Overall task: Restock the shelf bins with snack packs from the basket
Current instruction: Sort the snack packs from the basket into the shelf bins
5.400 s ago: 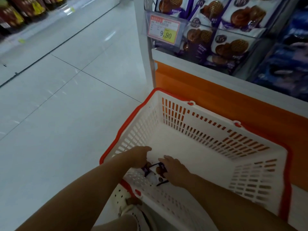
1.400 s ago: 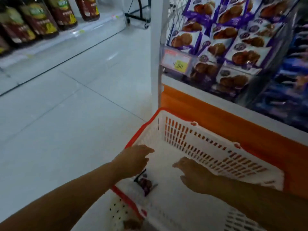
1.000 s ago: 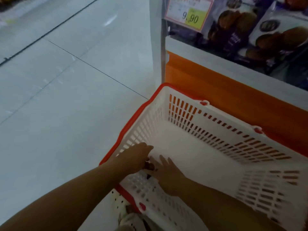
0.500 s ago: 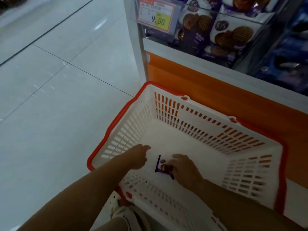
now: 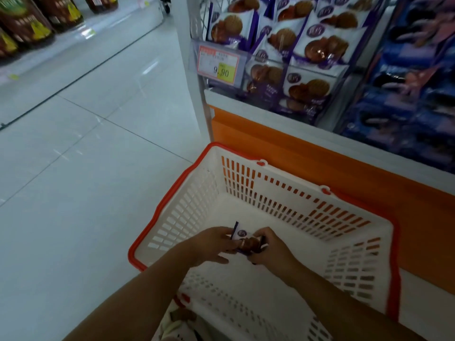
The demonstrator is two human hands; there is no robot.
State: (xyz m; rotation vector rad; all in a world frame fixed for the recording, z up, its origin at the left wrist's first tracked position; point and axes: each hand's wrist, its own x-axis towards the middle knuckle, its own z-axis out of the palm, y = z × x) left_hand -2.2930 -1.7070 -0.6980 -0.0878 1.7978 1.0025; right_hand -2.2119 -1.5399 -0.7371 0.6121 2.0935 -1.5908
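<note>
From the head camera, the snack pack (image 5: 246,241) is low inside the basket (image 5: 172,190), held between both hands. It looks light, crinkly and slippery (the biscuits inside probably crack), so the sealed edges suit best. The left hand (image 5: 211,244) pinches its left edge and the right hand (image 5: 273,252) its right, fingers curled.

Your forearms (image 5: 147,291) are bare; nearer you than the left grip (image 5: 210,244), you wear a pale shoe (image 5: 172,327) with a brown ornament.
</note>
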